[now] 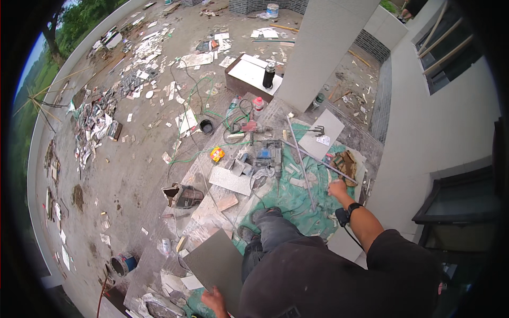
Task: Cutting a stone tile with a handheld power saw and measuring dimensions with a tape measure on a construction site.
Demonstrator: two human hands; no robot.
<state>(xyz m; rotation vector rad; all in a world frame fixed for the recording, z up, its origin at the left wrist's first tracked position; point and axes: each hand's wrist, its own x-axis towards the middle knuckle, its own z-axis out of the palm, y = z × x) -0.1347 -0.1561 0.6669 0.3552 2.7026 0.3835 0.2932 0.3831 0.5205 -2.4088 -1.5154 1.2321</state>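
My left hand [214, 298] grips the edge of a large grey tile [214, 265] beside my left side. Out over a crumpled green sheet [297, 201], my right hand [336, 188] has curled fingers; what they hold, if anything, is unclear. Long metal strips [302, 175] lie near it, with brown torn scraps [344, 164] and a pale tile with a mixer paddle on it [326, 127]. A grey tile cutter [268, 159], a red drill [249, 127] and an off-white tile [228, 180] lie ahead of my feet.
A pillar [328, 53] stands ahead beside a box with a white top [244, 69] and black flask [269, 76]. A wall with windows [397, 122] runs along my right. Debris [101, 122], cables, a bucket [123, 263] lie leftward. Another person [407, 10] is at the top right.
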